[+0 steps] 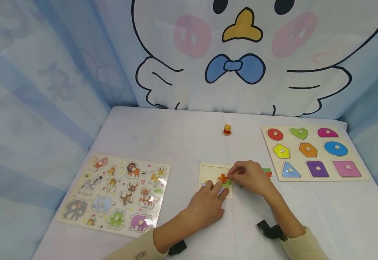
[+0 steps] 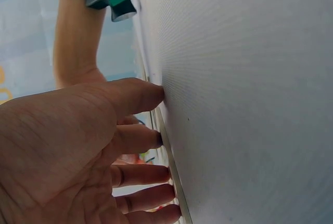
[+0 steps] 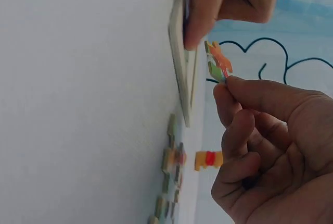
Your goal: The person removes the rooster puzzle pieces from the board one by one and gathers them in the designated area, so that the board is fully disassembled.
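Observation:
A small wooden puzzle tray [image 1: 215,169] lies near the middle of the table. My left hand [image 1: 206,206] rests on its lower part, fingers extended; in the left wrist view the fingertips [image 2: 171,211] line up along the tray's edge. Over the tray's right side, my right hand [image 1: 251,177] pinches an orange and green jigsaw piece [image 3: 218,60] between thumb and index finger. The right wrist view shows that piece raised off the tray, its other fingers curled in. Purple and green puzzle picture shows in the tray, partly hidden under the left hand.
Loose jigsaw pieces [image 3: 169,161] lie right of the tray, mostly behind the right hand in the head view. A knob board of coloured shapes [image 1: 330,159] is at right, an animal board [image 1: 119,191] at left. A small yellow and red figurine [image 1: 227,130] stands farther back.

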Motion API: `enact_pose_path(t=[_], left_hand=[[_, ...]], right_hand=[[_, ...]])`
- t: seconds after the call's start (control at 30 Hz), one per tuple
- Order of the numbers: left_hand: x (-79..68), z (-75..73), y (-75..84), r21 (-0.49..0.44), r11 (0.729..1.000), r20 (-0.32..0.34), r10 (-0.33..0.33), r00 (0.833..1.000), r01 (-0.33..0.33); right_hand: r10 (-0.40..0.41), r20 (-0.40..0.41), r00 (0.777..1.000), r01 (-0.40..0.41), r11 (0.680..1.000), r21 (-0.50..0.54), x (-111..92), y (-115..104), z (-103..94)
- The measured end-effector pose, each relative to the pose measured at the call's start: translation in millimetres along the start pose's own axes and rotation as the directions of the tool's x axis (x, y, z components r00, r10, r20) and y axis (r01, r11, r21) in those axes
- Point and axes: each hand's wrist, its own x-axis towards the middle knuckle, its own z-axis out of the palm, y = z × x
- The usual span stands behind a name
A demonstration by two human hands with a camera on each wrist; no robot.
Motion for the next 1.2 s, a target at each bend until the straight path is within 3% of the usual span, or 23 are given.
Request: enact_pose_path(t=[0.17, 0.33, 0.47, 0.7, 1.2], left_hand=[[0.2, -0.6, 0.9, 0.001, 1.0, 0.005, 0.002, 1.0, -0.002], [-0.3, -1.5, 0.9, 0.012, 1.0, 0.002, 0.005, 1.0, -0.005], [-0.4, -0.7, 0.6, 0.007, 1.0, 0.003, 0.01, 1.0, -0.01], [-1.3, -2.0, 1.0, 0.018, 1.0, 0.025, 0.017, 1.0, -0.018], [-2.0, -0.8, 1.1, 0.0, 1.0, -0.005, 0.015, 1.0, -0.015]], right_hand=[[0.038, -0.007, 0.999, -0.038, 0.998, 0.055, -13, 16, -30.2], [0.128, -0.018, 0.992, -0.128, 0.992, 0.005, -38, 44, -62.5], [0.192, -0.022, 0.981, -0.192, 0.981, -0.021, -56, 66, -76.1], [0.247, -0.01, 0.969, -0.247, 0.968, -0.036, -62, 88, -74.9], [0.223, -0.048, 0.974, -0.228, 0.963, -0.145, -55, 85, -67.5]])
